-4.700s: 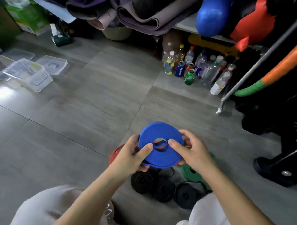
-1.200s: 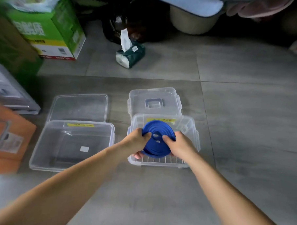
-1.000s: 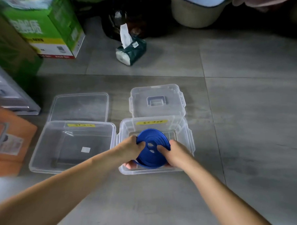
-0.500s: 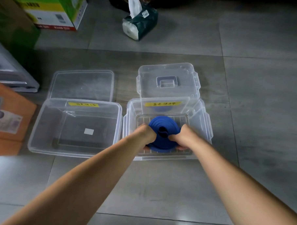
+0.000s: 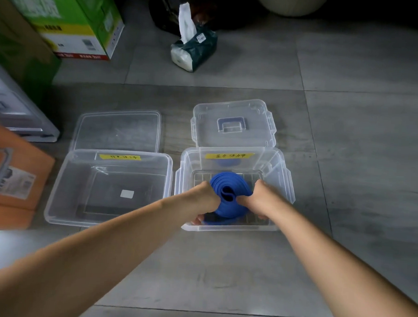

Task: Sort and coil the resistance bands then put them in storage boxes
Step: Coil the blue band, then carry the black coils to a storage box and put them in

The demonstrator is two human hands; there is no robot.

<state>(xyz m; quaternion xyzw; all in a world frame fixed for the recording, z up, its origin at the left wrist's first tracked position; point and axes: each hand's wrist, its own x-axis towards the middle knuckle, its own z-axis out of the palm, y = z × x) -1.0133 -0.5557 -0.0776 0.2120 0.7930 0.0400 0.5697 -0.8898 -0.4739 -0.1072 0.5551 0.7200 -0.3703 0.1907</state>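
A coiled blue resistance band (image 5: 230, 195) is low inside the clear storage box (image 5: 280, 175) on the right, which carries a yellow label on its far wall. My left hand (image 5: 205, 197) grips the coil's left side and my right hand (image 5: 256, 198) grips its right side, both reaching down into the box. My fingertips are hidden under the coil. I cannot tell if the coil touches the box floor. A second, wider clear box (image 5: 57, 197) with a yellow label stands to the left, with only a small white sticker on its floor.
Two clear lids lie behind the boxes: a flat one (image 5: 118, 130) and one with a handle (image 5: 232, 125). A tissue pack (image 5: 196, 50) and a green carton (image 5: 72, 23) sit farther back. An orange box (image 5: 13, 178) and a grey case (image 5: 11, 111) stand at the left.
I carried the blue coil from the pile of bands over to the clear boxes. In the last second both hands lowered it from above the right box's rim down into the box.
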